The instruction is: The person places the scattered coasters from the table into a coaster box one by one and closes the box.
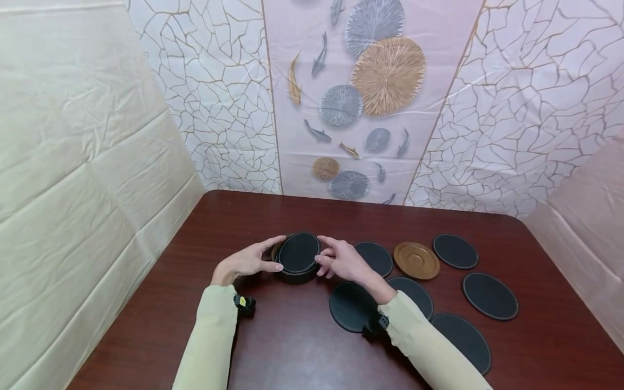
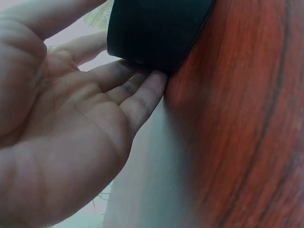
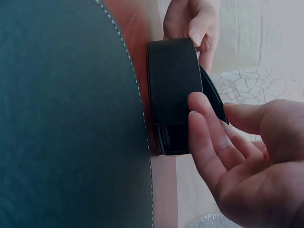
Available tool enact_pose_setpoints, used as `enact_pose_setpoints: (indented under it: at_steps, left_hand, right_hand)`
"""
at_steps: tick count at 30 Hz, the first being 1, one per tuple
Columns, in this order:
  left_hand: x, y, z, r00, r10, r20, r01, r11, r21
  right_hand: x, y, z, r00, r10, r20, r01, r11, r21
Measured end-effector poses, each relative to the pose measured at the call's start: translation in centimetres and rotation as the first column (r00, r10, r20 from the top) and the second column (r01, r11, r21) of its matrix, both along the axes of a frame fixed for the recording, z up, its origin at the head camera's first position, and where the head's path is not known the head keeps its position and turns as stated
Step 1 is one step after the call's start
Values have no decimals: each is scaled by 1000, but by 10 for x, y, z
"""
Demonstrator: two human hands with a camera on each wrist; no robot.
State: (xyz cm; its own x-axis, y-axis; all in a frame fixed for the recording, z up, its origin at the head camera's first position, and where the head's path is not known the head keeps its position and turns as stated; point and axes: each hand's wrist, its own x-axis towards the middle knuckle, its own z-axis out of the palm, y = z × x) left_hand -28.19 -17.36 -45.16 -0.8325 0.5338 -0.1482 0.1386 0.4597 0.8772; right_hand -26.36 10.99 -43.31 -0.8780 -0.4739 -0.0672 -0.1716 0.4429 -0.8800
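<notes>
A black round coaster holder [image 1: 296,278] stands on the table with a black stitched coaster [image 1: 299,252] tilted at its top. My left hand [image 1: 246,260] grips the holder's left side, thumb near the front rim and fingers bent around the wall. My right hand [image 1: 343,261] holds the coaster's right edge. In the right wrist view, the coaster [image 3: 212,95] sticks up past the rim of the holder [image 3: 173,80], which has a notch in its wall; two right fingertips lie against that wall. Behind the holder, a brown disc [image 1: 275,250] is mostly hidden.
Several black coasters [image 1: 490,296] lie spread over the right side of the dark red table [image 1: 273,336]. Among them is a round brown ridged coaster [image 1: 416,260]. My right forearm passes over some of them. A patterned cloth [image 1: 224,97] hangs behind the table.
</notes>
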Motion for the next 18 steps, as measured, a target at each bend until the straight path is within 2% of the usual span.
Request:
enact_pose_setpoints:
  at_steps: [6, 10, 13, 18]
  left_hand:
    - [2, -2, 2, 1000, 18, 7, -18, 1000, -22]
    - [3, -3, 3, 1000, 23, 7, -23, 999, -23]
    - [1, -2, 2, 1000, 19, -1, -19, 1000, -17]
    - [3, 0, 0, 1000, 5, 8, -5, 1000, -17]
  right_hand:
    - [1, 0, 1, 998, 63, 3, -63, 998, 21]
    - [3, 1, 4, 997, 77, -18, -76, 997, 27]
    - [5, 3, 7, 996, 68, -51, -66, 997, 40]
    - [7, 13, 16, 996, 4, -89, 0, 999, 45]
